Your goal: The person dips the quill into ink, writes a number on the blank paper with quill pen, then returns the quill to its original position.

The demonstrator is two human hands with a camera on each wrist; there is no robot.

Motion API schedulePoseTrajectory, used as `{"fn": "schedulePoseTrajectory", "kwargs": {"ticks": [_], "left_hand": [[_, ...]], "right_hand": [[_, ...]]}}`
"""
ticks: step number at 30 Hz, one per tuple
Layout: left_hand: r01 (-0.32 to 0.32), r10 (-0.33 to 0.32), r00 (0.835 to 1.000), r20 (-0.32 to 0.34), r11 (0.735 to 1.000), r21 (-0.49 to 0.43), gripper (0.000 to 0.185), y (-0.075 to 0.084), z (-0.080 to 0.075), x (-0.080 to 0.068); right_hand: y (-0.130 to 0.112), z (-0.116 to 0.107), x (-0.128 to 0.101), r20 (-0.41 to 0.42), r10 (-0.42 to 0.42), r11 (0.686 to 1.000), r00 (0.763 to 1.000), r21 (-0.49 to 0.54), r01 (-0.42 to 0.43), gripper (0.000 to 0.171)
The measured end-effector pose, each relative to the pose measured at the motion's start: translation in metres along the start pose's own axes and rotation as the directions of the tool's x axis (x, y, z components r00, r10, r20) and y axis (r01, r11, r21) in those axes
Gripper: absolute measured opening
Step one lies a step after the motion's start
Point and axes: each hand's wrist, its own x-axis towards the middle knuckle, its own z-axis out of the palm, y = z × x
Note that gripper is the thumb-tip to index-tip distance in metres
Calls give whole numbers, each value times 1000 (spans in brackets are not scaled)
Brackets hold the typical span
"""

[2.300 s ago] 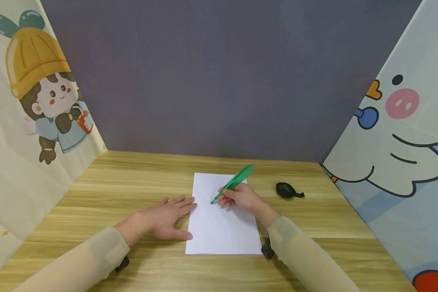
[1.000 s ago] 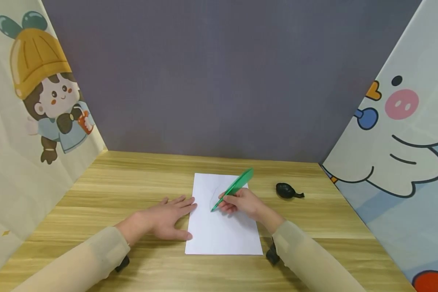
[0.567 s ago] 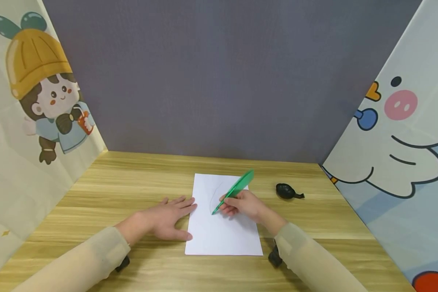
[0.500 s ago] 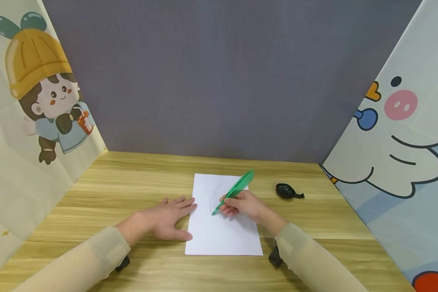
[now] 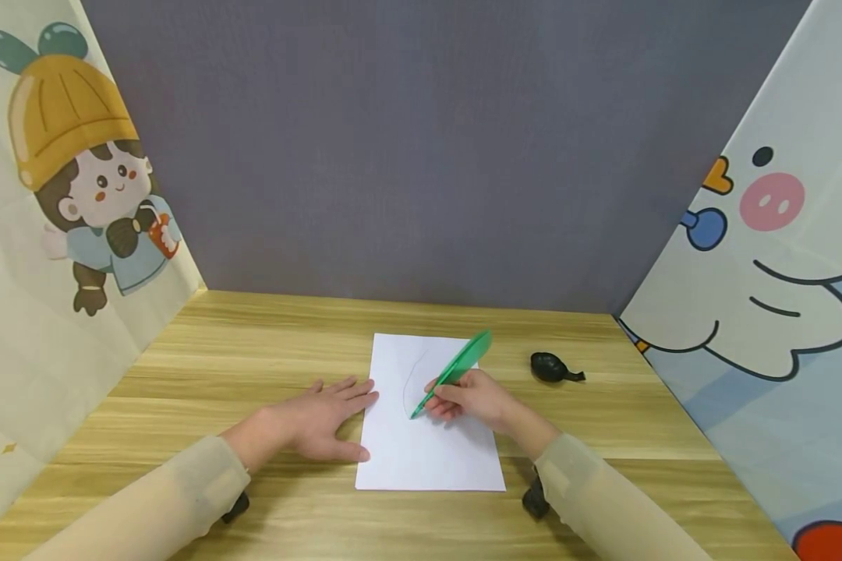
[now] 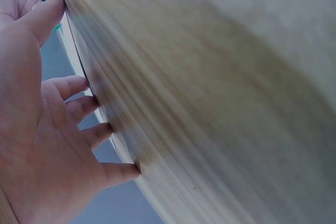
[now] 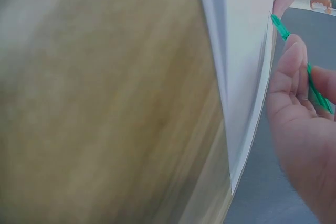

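Note:
A white sheet of paper (image 5: 421, 456) lies on the wooden table (image 5: 252, 351), with a thin curved pencil-like line (image 5: 407, 382) drawn on its upper half. My right hand (image 5: 470, 397) grips a green feather-shaped pen (image 5: 456, 368); its tip touches the paper at the line's lower end. The pen (image 7: 294, 45) and the paper (image 7: 241, 51) also show in the right wrist view. My left hand (image 5: 319, 421) lies flat with fingers spread, pressing the table and the paper's left edge. The left wrist view shows that hand's straight fingers (image 6: 73, 114) on the table.
A small black object with a short stem (image 5: 553, 366) lies on the table to the right of the paper. Cartoon-printed panels (image 5: 63, 195) stand at left and right, and a grey wall (image 5: 421, 156) closes the back.
My right hand and the pen tip have slid down the paper toward me, and the curved line has grown longer. The left hand has stayed still.

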Motion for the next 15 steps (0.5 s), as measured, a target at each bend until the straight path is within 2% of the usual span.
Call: {"fn": "schedulePoseTrajectory", "kwargs": {"ticks": [15], "left_hand": [[4,-4,1000,-3,1000,-11,100,2,0,-3]], "right_hand": [[2,-5,-13,17,20,1000,1000,1,-20,34]]}}
